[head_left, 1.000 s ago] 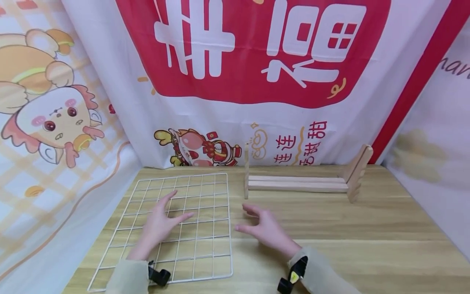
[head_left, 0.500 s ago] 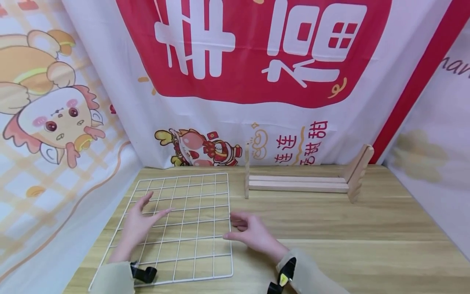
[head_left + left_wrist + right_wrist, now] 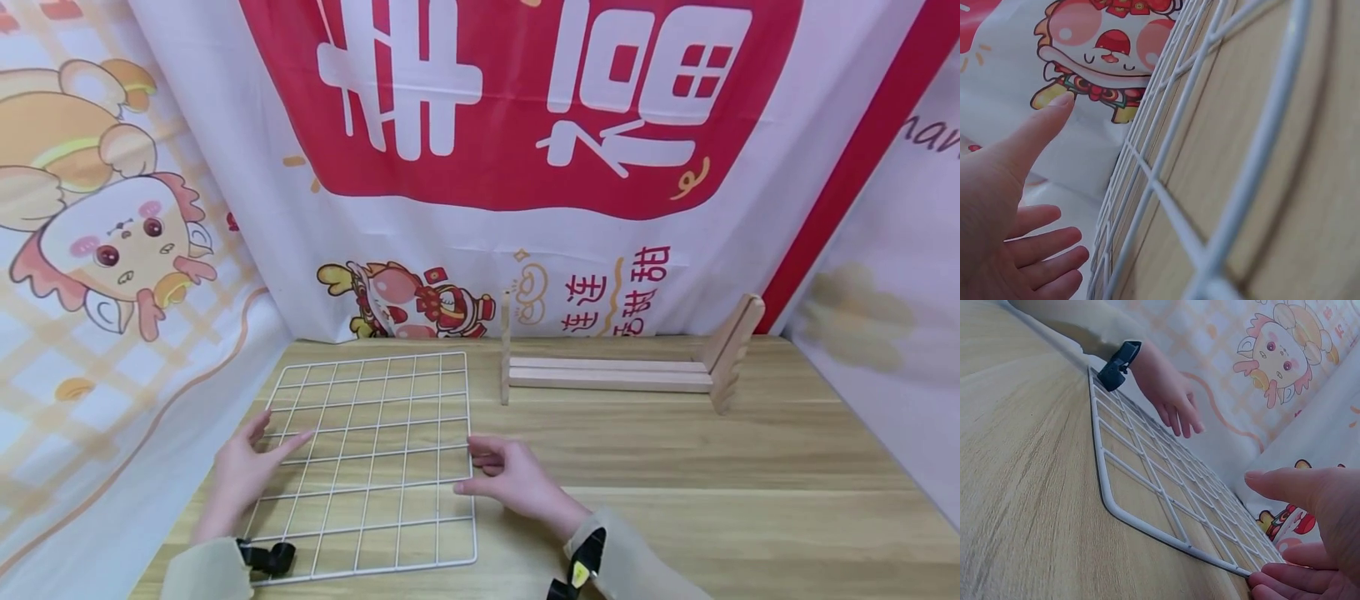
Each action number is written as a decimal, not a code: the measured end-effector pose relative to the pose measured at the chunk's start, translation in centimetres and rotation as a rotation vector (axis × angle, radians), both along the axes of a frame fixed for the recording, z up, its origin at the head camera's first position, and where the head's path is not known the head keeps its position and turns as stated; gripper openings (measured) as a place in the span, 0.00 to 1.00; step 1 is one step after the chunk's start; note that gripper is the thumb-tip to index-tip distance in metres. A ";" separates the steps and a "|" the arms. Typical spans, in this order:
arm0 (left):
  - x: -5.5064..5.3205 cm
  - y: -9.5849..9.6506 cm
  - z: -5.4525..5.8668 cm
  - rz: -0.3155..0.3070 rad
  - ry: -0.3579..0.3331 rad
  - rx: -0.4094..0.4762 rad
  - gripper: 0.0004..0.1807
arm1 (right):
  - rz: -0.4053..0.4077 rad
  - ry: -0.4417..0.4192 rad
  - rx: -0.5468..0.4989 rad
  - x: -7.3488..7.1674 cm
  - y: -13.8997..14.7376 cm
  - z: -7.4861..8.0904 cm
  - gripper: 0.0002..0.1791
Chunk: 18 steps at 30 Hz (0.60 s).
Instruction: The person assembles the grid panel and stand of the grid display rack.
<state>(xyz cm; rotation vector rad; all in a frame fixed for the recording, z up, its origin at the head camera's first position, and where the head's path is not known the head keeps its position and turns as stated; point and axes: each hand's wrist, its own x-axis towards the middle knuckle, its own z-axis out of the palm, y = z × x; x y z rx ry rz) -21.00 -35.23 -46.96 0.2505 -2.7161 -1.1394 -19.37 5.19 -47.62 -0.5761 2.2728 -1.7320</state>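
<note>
A white wire grid panel (image 3: 367, 488) lies flat on the left part of the wooden table. My left hand (image 3: 243, 471) is at its left edge, thumb spread away from the fingers; in the left wrist view that hand (image 3: 1016, 206) stands apart from the wires. At the opposite edge is my right hand (image 3: 521, 483), with its thumb above the panel and its fingers beside the outer wire. The right wrist view shows these fingertips (image 3: 1266, 578) touching the panel's rim, the thumb (image 3: 1285, 487) well apart from them.
A light wooden rack (image 3: 609, 381) with two upright ends and slats between them stands at the back right of the table (image 3: 675, 467). Printed cloth (image 3: 420, 225) hangs behind the table and along both sides. Each wrist wears a small black camera.
My left hand has moved left from over the middle of the grid to its left edge. My right hand has moved left to the grid's right edge. Panel and rack have stayed put.
</note>
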 end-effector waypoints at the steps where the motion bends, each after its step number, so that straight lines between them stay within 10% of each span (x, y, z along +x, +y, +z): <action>1: 0.1 -0.2 0.0 0.001 -0.007 -0.012 0.56 | -0.001 -0.001 0.001 0.0 0.0 0.0 0.40; 18: 0.5 -1.2 0.0 0.002 -0.074 -0.114 0.57 | -0.010 -0.008 0.027 -0.1 0.2 0.0 0.39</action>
